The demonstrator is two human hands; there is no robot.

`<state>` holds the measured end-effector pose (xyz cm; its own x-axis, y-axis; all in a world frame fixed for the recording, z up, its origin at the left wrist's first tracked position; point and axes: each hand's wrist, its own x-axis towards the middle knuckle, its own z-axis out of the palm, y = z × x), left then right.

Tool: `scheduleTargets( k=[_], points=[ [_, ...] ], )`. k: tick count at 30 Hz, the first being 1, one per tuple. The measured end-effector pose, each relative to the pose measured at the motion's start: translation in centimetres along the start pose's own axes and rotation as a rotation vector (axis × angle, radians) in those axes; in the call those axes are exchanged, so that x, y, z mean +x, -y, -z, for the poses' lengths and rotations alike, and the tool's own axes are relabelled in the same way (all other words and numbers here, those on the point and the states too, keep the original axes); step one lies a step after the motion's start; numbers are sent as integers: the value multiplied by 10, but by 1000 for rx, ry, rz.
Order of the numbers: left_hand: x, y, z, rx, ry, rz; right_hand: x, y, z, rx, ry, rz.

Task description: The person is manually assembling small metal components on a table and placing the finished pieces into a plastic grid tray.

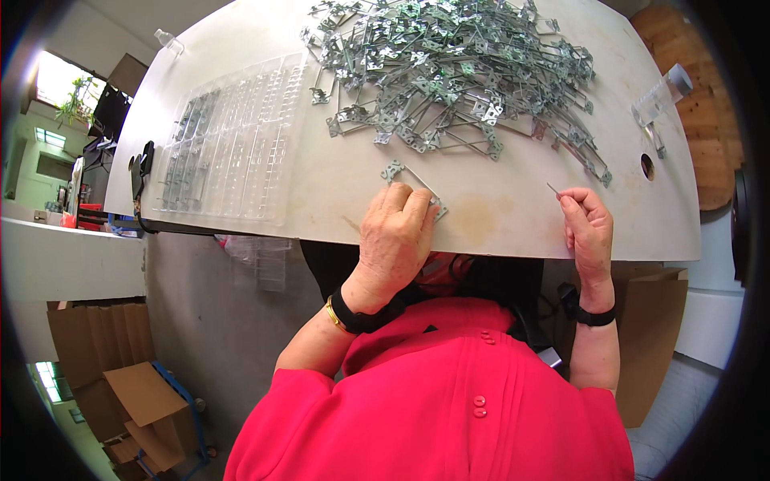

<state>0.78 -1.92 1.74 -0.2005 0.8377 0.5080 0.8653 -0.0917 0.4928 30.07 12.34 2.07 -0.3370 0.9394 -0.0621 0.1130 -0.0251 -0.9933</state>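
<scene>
My left hand (395,232) is closed on a metal bracket (393,171), a silvery piece with flat, holed plates joined by a thin rod. It lies at the table's near edge, and my fingers cover part of it. Off to the right, my right hand (589,228) pinches a thin metal pin (553,189) between thumb and fingertips, its end pointing up and left. Beyond both hands spreads a large tangled heap of similar metal brackets (449,76).
On the left lies a clear plastic tray (293,132) with brackets in its left slots. A clear plastic bottle (654,100) lies at the right, near a round hole (647,167) in the white table (513,228). Cardboard boxes (148,393) stand on the floor.
</scene>
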Motion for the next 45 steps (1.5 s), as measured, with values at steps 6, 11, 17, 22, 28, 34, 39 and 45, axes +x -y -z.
scheduleTargets(
  k=[6, 11, 17, 22, 28, 34, 39, 45],
  points=[
    [-5, 15, 25, -2, 12, 24, 0, -1, 0, 16, -13, -11],
    [-9, 26, 46, -43, -20, 215, 3, -7, 3, 28, 14, 9],
    [-13, 34, 39, -83, -11, 349, 6, -8, 3, -22, -14, -34],
    [-8, 39, 33, -204, -39, 361, 7, -18, 18, -48, 5, -29],
    [5, 48, 88, -187, -73, 388, 19, -16, 23, 34, 78, -83],
    [30, 91, 165, -48, -208, 435, 29, -10, 26, 51, 104, -186],
    [32, 154, 228, 101, -412, 513, 31, -10, 28, 50, 75, -224],
    [22, 215, 276, 344, -594, 617, 33, -10, 29, -15, 34, -267]
  ],
)
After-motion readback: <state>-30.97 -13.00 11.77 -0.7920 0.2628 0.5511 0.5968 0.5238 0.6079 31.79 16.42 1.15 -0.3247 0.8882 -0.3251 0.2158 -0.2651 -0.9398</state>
